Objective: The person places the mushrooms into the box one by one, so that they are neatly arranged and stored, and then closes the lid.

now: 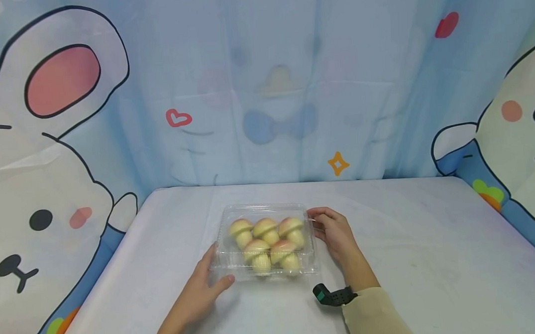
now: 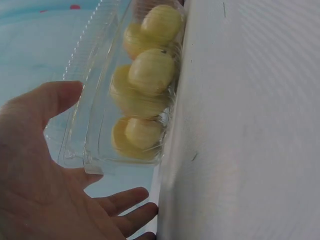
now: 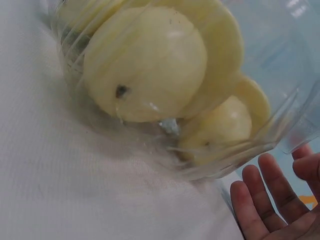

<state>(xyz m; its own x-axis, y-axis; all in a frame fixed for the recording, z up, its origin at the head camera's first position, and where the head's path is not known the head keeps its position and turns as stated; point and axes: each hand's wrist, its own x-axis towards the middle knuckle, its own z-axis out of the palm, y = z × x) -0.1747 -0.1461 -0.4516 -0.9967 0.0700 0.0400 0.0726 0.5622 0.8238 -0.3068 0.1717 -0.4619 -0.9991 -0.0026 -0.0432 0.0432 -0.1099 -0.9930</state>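
Note:
A clear plastic clamshell box [image 1: 226,258] with its lid down rests on the white tabletop, holding several pale yellow, pink-topped mushroom-shaped pieces [image 1: 266,231]. At its near left corner is my left hand [image 1: 203,292], fingers along the side and thumb apart in front. In the left wrist view that hand [image 2: 55,185] is spread, its thumb [image 2: 65,95] at the lid's edge. My right hand [image 1: 335,231] lies along the box's right side, fingertips right at the rim. The right wrist view shows loosely extended fingers [image 3: 277,185] beside the clear plastic wall.
A white cloth covers the table [image 1: 432,254]. Behind it hangs a light blue curtain [image 1: 357,58] printed with cartoon animals and hearts. A black band [image 1: 338,297] circles my right wrist, just below a beige sleeve [image 1: 374,314].

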